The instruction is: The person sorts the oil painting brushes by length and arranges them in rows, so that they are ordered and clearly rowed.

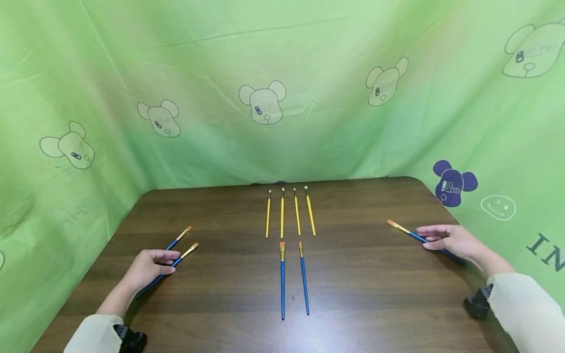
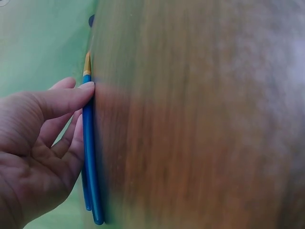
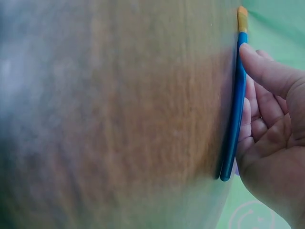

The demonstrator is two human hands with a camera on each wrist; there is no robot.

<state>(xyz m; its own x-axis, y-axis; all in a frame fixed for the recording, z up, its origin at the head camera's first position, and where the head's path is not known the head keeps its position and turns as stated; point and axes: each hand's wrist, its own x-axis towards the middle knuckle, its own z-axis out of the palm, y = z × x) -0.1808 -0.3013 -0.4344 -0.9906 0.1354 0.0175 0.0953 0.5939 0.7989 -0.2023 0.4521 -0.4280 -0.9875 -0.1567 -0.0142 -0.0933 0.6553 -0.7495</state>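
At the left of the table, my left hand (image 1: pixel 152 267) pinches a blue-handled paintbrush (image 1: pixel 191 248) between thumb and fingers. A second blue paintbrush (image 1: pixel 182 234) runs beside it, partly behind the fingers; whether it is gripped too, I cannot tell. In the left wrist view the thumb lies on the nearer blue handle (image 2: pixel 89 143), bristles pointing away. Over at the right side, my right hand (image 1: pixel 448 240) holds another blue paintbrush (image 1: pixel 403 229), its tan bristles pointing inward and away. The right wrist view shows the thumb against its blue handle (image 3: pixel 237 95).
Two blue paintbrushes, one wider (image 1: pixel 282 284) and one thinner (image 1: pixel 304 284), lie mid-table. Beyond them several yellow-handled paintbrushes (image 1: pixel 282 215) lie in a row. A green printed curtain (image 1: pixel 318 147) surrounds the back and sides of the brown wooden table (image 1: pixel 234 304).
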